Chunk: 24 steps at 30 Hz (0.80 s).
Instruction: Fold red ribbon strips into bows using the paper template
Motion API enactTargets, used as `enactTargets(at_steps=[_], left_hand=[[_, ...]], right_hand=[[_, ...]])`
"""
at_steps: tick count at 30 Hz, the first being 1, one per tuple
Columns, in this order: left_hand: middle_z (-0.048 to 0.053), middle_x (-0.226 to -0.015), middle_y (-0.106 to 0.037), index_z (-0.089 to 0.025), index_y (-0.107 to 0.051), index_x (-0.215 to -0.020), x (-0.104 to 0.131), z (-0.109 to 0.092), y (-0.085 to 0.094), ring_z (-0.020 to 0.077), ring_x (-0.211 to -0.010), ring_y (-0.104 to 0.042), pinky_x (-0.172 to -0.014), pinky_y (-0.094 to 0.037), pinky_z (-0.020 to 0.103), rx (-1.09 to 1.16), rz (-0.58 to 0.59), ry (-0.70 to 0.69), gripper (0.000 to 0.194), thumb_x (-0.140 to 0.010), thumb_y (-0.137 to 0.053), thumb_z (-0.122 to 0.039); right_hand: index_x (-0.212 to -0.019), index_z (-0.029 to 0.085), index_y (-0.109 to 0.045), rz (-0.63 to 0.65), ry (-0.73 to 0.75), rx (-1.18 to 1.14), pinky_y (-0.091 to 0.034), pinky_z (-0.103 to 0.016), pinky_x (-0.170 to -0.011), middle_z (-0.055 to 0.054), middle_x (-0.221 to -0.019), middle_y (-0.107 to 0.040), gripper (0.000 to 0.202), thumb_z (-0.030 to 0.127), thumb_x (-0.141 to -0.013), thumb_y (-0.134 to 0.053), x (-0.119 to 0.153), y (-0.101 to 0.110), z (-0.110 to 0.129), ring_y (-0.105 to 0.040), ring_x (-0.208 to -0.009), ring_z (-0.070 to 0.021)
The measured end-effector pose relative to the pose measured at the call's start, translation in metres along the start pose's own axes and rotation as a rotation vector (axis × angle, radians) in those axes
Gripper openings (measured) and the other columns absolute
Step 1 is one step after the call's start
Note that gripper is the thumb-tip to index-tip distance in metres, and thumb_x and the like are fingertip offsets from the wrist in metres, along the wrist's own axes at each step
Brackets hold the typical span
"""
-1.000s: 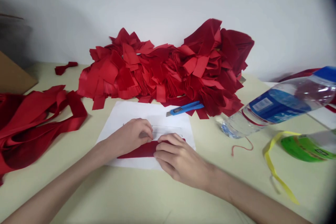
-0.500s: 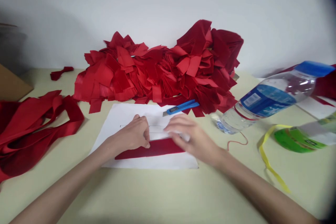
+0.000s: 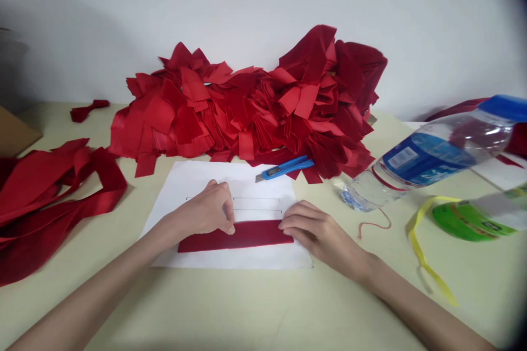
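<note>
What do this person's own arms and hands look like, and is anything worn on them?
The left hand and right hand are both bare, without gloves, and no rings can be made out. The left forearm and right forearm are slender and uncovered as far as the view reaches: no sleeve, watch or bracelet shows, and no clear markings.

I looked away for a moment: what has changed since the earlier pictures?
The right hand has moved rightward, from the middle of the red fabric strip to its right end, where its fingertips now rest. The left hand stays near the strip's middle; the blue utility knife still lies at the far right corner of the white paper.
</note>
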<state>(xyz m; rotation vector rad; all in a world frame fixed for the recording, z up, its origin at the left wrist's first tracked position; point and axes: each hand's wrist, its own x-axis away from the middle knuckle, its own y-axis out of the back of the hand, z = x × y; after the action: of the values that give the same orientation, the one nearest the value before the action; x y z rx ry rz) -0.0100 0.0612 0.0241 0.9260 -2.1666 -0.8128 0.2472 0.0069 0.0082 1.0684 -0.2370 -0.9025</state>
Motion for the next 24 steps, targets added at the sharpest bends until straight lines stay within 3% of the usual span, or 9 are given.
enactTargets(at_steps=[9,13,16,20,24], left_hand=[[0.004,-0.090,-0.050,-0.021,-0.066,-0.064,0.001,0.001,0.000,0.0245,-0.095,-0.046,-0.078,-0.044,0.037,0.021,0.002,-0.005,0.010,-0.062,-0.066,-0.031],[0.005,-0.091,-0.050,-0.020,-0.066,-0.065,0.004,0.001,-0.002,0.0234,-0.092,-0.047,-0.076,-0.045,0.036,0.024,-0.010,-0.018,0.011,-0.064,-0.065,-0.031],[0.004,-0.091,-0.050,-0.021,-0.066,-0.065,0.004,0.002,-0.002,0.0235,-0.092,-0.047,-0.077,-0.045,0.036,0.015,-0.019,-0.028,0.011,-0.065,-0.065,-0.032],[0.004,-0.089,-0.052,-0.022,-0.067,-0.062,0.003,0.004,0.004,0.0251,-0.094,-0.045,-0.081,-0.042,0.040,-0.017,-0.017,-0.042,0.008,-0.064,-0.066,-0.030],[0.004,-0.089,-0.052,-0.023,-0.068,-0.060,0.000,0.010,0.015,0.0260,-0.092,-0.045,-0.079,-0.042,0.040,-0.053,-0.003,-0.037,0.005,-0.061,-0.067,-0.028]], right_hand=[[-0.100,0.019,-0.063,-0.010,0.021,0.008,-0.047,-0.034,-0.086,-0.006,-0.100,-0.062,0.019,0.016,-0.088,-0.049,0.010,0.002,-0.006,-0.054,-0.096,-0.0163],[-0.104,0.021,-0.062,0.020,0.015,0.048,-0.047,-0.034,-0.088,-0.006,-0.104,-0.062,0.023,0.015,-0.088,-0.047,0.009,0.009,0.001,-0.053,-0.102,-0.0170],[-0.109,0.020,-0.059,-0.036,0.024,0.049,-0.047,-0.033,-0.089,-0.007,-0.107,-0.060,0.027,0.012,-0.087,-0.046,0.008,0.012,0.011,-0.051,-0.106,-0.0180],[-0.109,0.019,-0.058,-0.091,0.036,0.054,-0.049,-0.032,-0.081,-0.008,-0.102,-0.059,0.026,0.012,-0.086,-0.048,0.009,0.005,0.022,-0.053,-0.096,-0.0176],[-0.103,0.020,-0.056,-0.048,-0.105,0.050,-0.050,-0.032,-0.074,-0.007,-0.094,-0.057,0.018,0.019,-0.085,-0.051,0.014,-0.006,0.020,-0.055,-0.087,-0.0183]])
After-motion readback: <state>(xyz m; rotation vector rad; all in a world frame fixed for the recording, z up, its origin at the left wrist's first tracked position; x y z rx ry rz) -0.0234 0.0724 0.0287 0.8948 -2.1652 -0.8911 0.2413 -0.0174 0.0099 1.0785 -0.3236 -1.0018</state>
